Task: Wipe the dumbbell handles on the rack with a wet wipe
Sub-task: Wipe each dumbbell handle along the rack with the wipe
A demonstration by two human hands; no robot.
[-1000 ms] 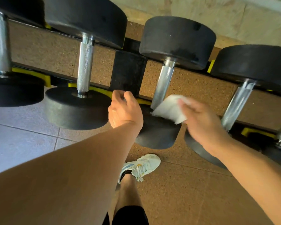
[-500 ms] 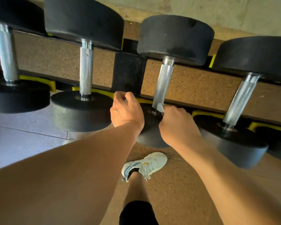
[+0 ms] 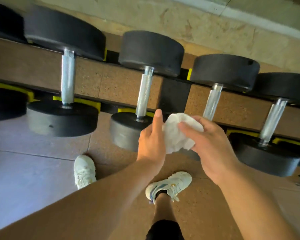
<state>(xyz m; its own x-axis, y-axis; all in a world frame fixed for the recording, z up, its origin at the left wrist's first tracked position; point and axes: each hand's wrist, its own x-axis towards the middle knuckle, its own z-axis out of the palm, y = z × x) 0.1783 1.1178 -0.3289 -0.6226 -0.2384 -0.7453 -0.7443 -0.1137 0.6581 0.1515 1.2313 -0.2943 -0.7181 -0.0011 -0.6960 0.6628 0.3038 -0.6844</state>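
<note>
We look down on a row of dumbbells lying across a low rack (image 3: pixel 176 99), their black round weights at each end and bare metal handles between. Both our hands meet in front of the rack, off the handles, with a crumpled white wipe (image 3: pixel 177 134) between them.

Our right hand (image 3: pixel 210 144) has the wipe: its fingers curl over the top of the bunched cloth and the thumb closes in from below, so the wipe is pinched and balled up in that grip. Our left hand (image 3: pixel 151 144) is loosely open, fingers together and pointing up, with one long finger raised straight; its inner side rests against the left edge of the wipe. Whether the left hand also grips the wipe we cannot tell, since the palm side is turned away from us.

Just behind the hands stand two handles. The middle handle (image 3: pixel 144 93) rises to the left of the left hand's raised finger, near it but not touching. The next handle (image 3: pixel 212 103) comes down right behind the right hand's knuckles, its lower end hidden by the wipe and fingers. Further left is a thicker handle (image 3: pixel 68 78), and to the far right another handle (image 3: pixel 274 118), both well apart from the hands.

Below, our two white shoes stand on the floor: the left shoe (image 3: pixel 84 170) and the right shoe (image 3: pixel 170 186).
</note>
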